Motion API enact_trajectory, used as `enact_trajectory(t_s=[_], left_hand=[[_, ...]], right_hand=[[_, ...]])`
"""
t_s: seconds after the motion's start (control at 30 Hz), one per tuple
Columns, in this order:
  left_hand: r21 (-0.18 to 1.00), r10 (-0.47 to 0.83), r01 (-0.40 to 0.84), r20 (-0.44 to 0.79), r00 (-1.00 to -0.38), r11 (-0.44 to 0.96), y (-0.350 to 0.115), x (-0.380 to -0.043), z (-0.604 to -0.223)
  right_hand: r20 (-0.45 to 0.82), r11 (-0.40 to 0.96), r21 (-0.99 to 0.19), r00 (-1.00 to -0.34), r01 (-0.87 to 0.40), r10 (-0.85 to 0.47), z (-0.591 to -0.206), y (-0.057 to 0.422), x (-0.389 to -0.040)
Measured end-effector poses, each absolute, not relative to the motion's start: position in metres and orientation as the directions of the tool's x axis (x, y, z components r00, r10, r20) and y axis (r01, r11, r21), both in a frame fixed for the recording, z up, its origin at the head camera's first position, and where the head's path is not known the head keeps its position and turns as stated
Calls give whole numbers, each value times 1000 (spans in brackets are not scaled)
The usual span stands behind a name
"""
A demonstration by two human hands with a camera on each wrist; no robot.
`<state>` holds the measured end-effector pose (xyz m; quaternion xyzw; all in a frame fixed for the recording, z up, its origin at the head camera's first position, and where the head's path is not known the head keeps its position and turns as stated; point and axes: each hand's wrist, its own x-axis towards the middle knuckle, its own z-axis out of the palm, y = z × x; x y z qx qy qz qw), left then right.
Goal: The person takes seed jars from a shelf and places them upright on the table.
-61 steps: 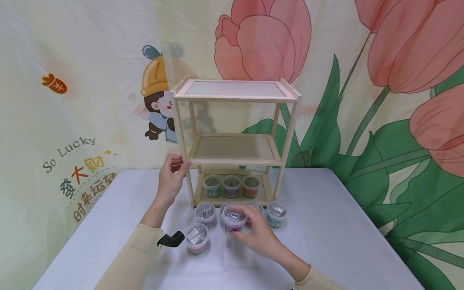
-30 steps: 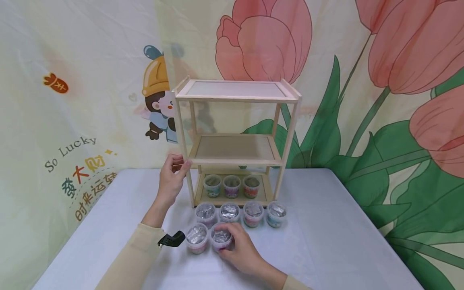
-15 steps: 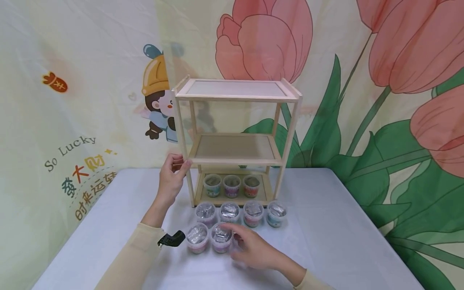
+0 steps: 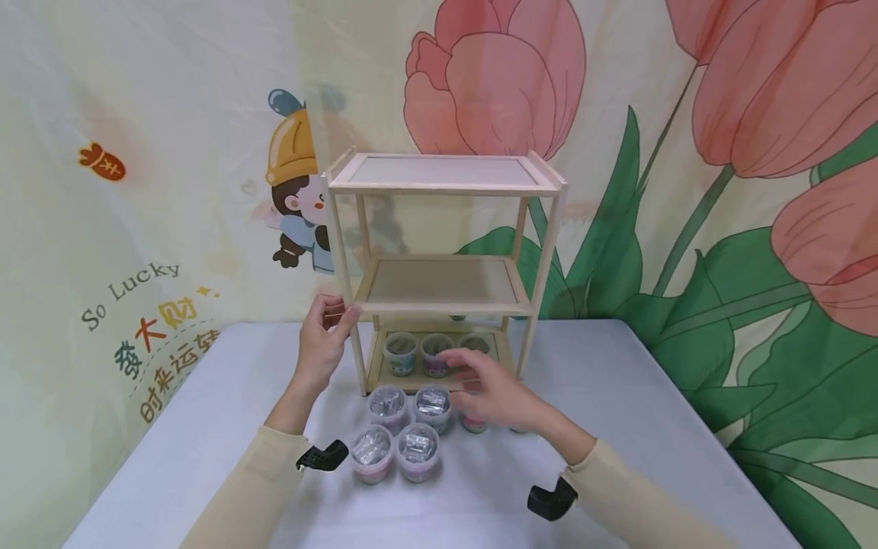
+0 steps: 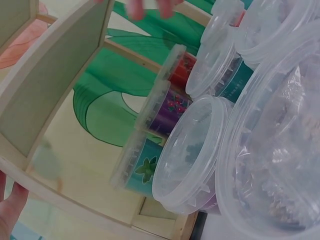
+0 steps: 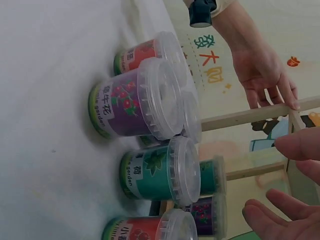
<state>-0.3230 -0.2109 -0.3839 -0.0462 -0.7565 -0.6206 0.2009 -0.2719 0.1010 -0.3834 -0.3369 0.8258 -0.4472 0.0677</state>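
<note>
My left hand (image 4: 322, 335) holds the left front post of a small three-tier wooden shelf (image 4: 442, 309), thumb in front at the middle tier. My right hand (image 4: 504, 393), fingers parted and nothing between them, is over the right end of the lidded plastic tubs before the shelf. In the right wrist view the purple tub (image 6: 122, 102), green tub (image 6: 150, 172) and red tub (image 6: 145, 227) stand upright with clear lids. A pink-bottomed tub (image 4: 372, 455) is beside the purple one. My right hand covers much of the tubs at the back row's right end.
On the bottom tier stand a teal tub (image 4: 401, 354), a purple tub (image 4: 435, 357) and a red one, largely behind my right hand. A white cloth covers the table (image 4: 617, 488). Behind hangs a tulip-printed backdrop (image 4: 507, 84).
The purple tub was carried from the back row to beside the pink one and let go. My right hand then rose right and forward, over the back row. The left hand stayed put.
</note>
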Motion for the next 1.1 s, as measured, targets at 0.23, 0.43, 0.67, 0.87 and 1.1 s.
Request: enact_trajectory(t_s=[0.23, 0.43, 0.67, 0.87, 1.1], left_hand=[[908, -185, 365, 402, -897, 205, -216, -326, -391], [907, -180, 369, 405, -896, 204, -215, -326, -391], [913, -176, 354, 390, -904, 203, -215, -327, -392], [919, -178, 328, 368, -913, 217, -212, -322, -386], [900, -180, 380, 418, -890, 213, -216, -328, -394]], right_hand=[[265, 405, -735, -780, -543, -566, -376, 74, -304], [284, 431, -724, -802, -539, -525, -379, 53, -321], [284, 466, -708, -818, -530, -500, -394, 34, -341], [288, 534, -638, -816, -554, -502, -404, 19, -355], [221, 641, -562, -842, -523, -493, -408, 2, -364]])
